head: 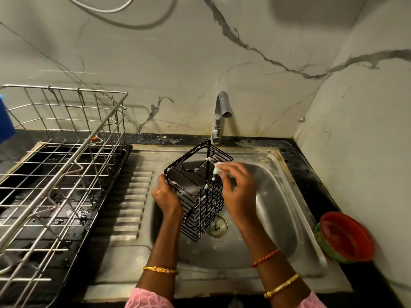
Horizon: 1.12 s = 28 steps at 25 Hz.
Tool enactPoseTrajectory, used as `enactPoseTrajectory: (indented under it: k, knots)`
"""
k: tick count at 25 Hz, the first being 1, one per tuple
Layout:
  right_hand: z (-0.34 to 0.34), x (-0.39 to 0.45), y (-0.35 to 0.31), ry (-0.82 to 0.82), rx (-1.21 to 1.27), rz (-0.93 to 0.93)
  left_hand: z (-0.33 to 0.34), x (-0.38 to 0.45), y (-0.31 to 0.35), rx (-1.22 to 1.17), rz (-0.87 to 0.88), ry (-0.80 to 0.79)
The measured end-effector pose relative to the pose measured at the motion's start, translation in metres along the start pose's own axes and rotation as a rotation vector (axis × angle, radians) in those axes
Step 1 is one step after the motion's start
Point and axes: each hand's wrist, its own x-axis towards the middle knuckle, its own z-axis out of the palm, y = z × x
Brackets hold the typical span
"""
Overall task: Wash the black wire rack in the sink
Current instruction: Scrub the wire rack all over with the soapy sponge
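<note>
Black wire forms the rack (201, 192), which is held tilted above the basin of the steel sink (278, 196), its lower end hanging over the drain (216, 226). The rack's left side is gripped by the left hand (166, 196), with the fingers curled round the wires near the upper rim. A small pale, soapy scrubber (216, 170) is pinched in the fingertips of the right hand (239, 187) and is pressed against the rack's upper right edge. White foam is seen along several of the wires there.

A curved metal tap (220, 116) stands behind the rack at the back of the sink; whether water is running cannot be told. The ribbed draining surface (131, 196) lies to the left of the basin. Further left, a steel wire dish rack (62, 165) is set over a black tray (89, 221), which looks wet. A red and green bowl (344, 237) is tipped against the wall on the dark counter to the right of the sink. Bangles are worn on both wrists, and pink sleeves are seen at the bottom edge.
</note>
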Motion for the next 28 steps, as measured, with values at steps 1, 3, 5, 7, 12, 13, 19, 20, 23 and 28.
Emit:
enactPoseTrajectory:
  k: [1,3,5,7,12,13,19,20,23,28]
  knots:
    - [-0.003,-0.006,0.004,0.024,0.004,0.013,-0.001,0.002,-0.001,-0.003,0.000,-0.004]
    - [-0.008,-0.011,0.008,0.061,0.010,0.021,-0.002,0.004,-0.004,0.001,0.000,-0.011]
    - [-0.011,-0.006,0.005,0.092,-0.006,0.022,-0.002,0.004,-0.005,-0.003,-0.008,-0.022]
    - [-0.010,0.014,0.001,0.083,0.002,0.029,0.000,0.004,-0.004,-0.003,0.008,-0.033]
    - [-0.004,0.053,-0.001,-0.196,0.013,0.120,0.001,-0.001,-0.005,0.015,0.024,-0.040]
    - [-0.005,0.050,-0.001,-0.204,0.016,0.125,-0.001,0.001,-0.005,0.011,0.014,-0.024]
    - [-0.026,0.004,0.010,-0.070,-0.003,0.174,-0.004,0.011,-0.003,-0.045,-0.050,0.053]
    - [-0.027,0.012,0.011,-0.029,-0.010,0.169,-0.004,0.013,-0.004,-0.040,-0.047,0.058]
    - [-0.017,0.060,0.006,-0.094,0.058,0.172,-0.006,0.018,-0.010,0.002,-0.017,0.019]
    - [0.010,0.093,0.004,-0.400,-0.042,0.230,-0.001,0.010,-0.014,0.031,0.002,-0.014]
